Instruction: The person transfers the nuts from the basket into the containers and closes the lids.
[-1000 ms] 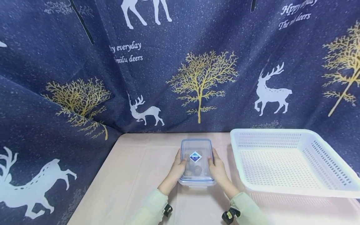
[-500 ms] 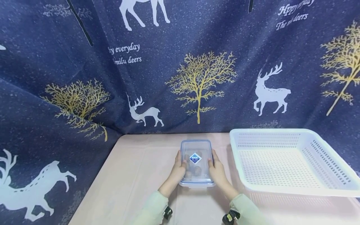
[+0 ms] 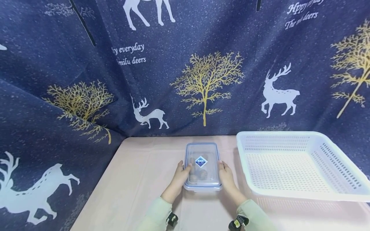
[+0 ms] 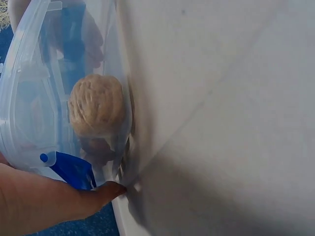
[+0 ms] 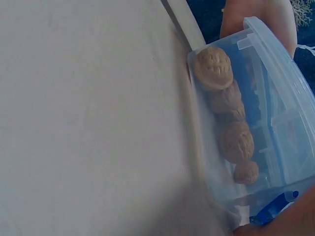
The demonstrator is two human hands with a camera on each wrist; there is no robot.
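Observation:
A clear plastic food container (image 3: 202, 179) with a blue-edged lid and a diamond label sits mid-table, between both hands. Through its walls show several wrinkled walnuts (image 5: 236, 142) lying along the bottom; one walnut (image 4: 97, 104) fills much of the left wrist view. My left hand (image 3: 180, 175) grips the left side, its thumb over the lid's edge. On the opposite side, my right hand (image 3: 227, 177) holds the wall with its thumb at the lid's edge. A blue latch strip (image 4: 74, 170) lies beside a left-hand finger; another blue strip (image 5: 273, 209) is near the right hand's finger.
To the right stands a large white perforated basket (image 3: 292, 194) with nothing in it. The pink-white table (image 3: 144, 179) meets a dark blue curtain (image 3: 179, 83) printed with deer and trees at the back.
The right thumb has slid off the lid to its right edge, and both hands have shifted slightly nearer the front. The container stays almost in place; walnuts inside showed in differing positions.

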